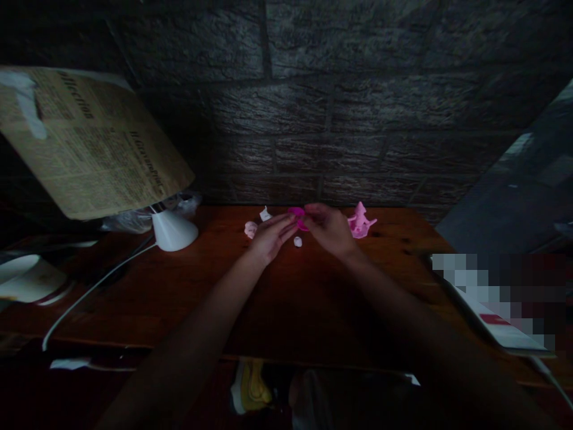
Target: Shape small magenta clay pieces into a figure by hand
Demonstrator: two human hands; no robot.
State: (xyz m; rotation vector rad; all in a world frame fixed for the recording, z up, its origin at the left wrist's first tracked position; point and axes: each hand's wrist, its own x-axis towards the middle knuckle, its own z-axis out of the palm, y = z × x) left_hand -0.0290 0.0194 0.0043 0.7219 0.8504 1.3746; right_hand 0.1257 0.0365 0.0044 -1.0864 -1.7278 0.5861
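Between my two hands, near the back of the wooden table, is a bright magenta, rounded piece (296, 211); its full shape is hidden by the fingers. My left hand (274, 234) grips it from the left with fairly straight fingers. From the right, the bent fingers of my right hand (330, 230) close on it. A small white ball (298, 242) lies on the wood just below the hands. Left of my left hand are a pale pink lump (250, 229) and a small white scrap (265, 213). A light pink, spiky soft-looking piece (362, 221) sits beyond my right hand.
On the left stand a lamp with a newsprint shade (107, 143) and white base (172, 232), its cord trailing forward, and a white cup (31, 278). A flat tablet-like device (496, 325) lies at the right. A dark brick wall (290, 107) rises behind the table (286, 310).
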